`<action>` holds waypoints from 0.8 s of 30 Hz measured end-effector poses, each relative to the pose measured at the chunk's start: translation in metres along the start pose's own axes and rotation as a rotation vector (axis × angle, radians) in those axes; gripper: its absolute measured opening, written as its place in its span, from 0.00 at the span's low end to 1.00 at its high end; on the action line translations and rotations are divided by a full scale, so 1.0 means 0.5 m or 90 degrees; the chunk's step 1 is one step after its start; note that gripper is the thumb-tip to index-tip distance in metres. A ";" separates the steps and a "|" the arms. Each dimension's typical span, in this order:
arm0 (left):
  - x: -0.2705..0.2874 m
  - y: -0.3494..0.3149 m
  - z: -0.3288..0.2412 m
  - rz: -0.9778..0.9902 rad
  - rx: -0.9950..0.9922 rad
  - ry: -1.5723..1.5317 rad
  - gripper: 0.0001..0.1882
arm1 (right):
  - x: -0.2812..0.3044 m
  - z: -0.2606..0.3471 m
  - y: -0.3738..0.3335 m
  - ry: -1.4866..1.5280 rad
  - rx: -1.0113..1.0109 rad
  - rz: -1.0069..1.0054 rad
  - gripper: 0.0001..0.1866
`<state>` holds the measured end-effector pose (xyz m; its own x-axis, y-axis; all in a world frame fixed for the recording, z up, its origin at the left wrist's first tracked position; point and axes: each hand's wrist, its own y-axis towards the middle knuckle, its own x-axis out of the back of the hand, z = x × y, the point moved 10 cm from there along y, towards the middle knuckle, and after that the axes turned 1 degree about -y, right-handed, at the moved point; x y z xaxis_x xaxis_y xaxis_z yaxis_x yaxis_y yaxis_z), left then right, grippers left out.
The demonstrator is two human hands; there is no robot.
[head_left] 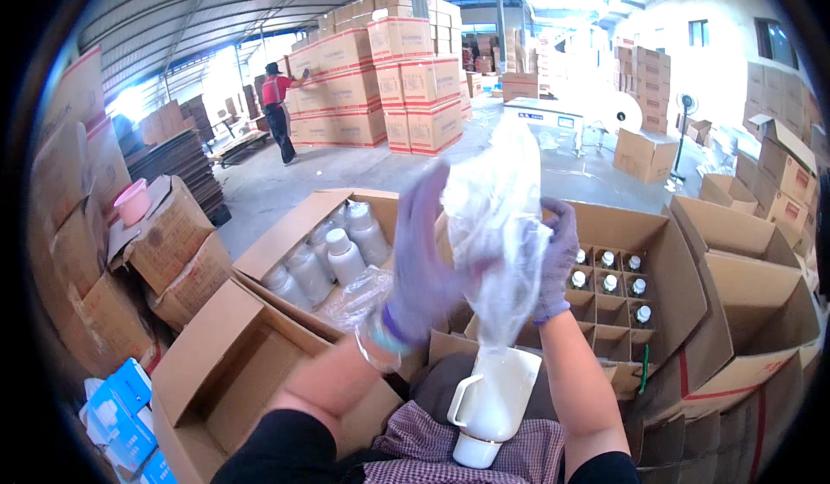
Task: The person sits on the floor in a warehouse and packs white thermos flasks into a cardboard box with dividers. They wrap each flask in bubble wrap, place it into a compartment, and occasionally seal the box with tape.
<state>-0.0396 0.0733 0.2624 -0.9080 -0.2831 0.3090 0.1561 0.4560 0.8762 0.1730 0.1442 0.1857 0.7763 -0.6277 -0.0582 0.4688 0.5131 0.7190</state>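
Observation:
A crumpled clear plastic bag (494, 199) hangs upright in front of me; whether anything is inside it I cannot make out. My right hand (558, 264), in a grey-purple knitted glove, grips the bag's right side with curled fingers. On its left side my left hand (424, 264), gloved alike, is smeared by motion, so its finger pose is unclear. The bag's lower end reaches the mouth of a white plastic jug (510, 389) with a side handle, resting on my checked apron (415, 436).
An open carton (268, 259) on the left holds white-capped bottles (346, 257) and plastic film. At right, a divided carton (683, 259) holds several small capped bottles (609, 283). An open carton (259, 389) sits near left. Farther off, a person (277, 108) stands beside stacked cartons (337, 86).

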 end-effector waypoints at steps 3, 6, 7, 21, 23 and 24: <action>-0.042 -0.132 -0.034 0.009 0.029 0.042 0.65 | -0.016 0.016 -0.016 0.029 -0.033 0.021 0.18; -0.084 -0.212 0.032 -0.041 0.132 0.105 0.59 | -0.053 0.028 -0.042 0.060 -0.038 0.077 0.17; -0.096 -0.216 0.069 -0.026 0.128 0.114 0.54 | -0.054 0.003 -0.042 0.079 -0.031 0.082 0.17; -0.316 -0.505 0.439 -0.062 0.851 -0.732 0.15 | 0.084 -0.400 -0.303 -0.333 0.018 0.523 0.22; -0.292 -0.550 0.438 0.239 0.509 -0.231 0.19 | 0.127 -0.417 -0.357 -0.348 -0.094 0.531 0.24; -0.280 -0.537 0.377 0.301 0.447 -0.206 0.24 | 0.178 -0.439 -0.381 -0.290 -0.172 0.504 0.25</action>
<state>-0.0277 0.1493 -0.0858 -0.8906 0.2674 0.3678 0.3642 0.9038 0.2247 0.2452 0.1190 -0.1085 0.6982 -0.1787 0.6932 0.0031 0.9691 0.2467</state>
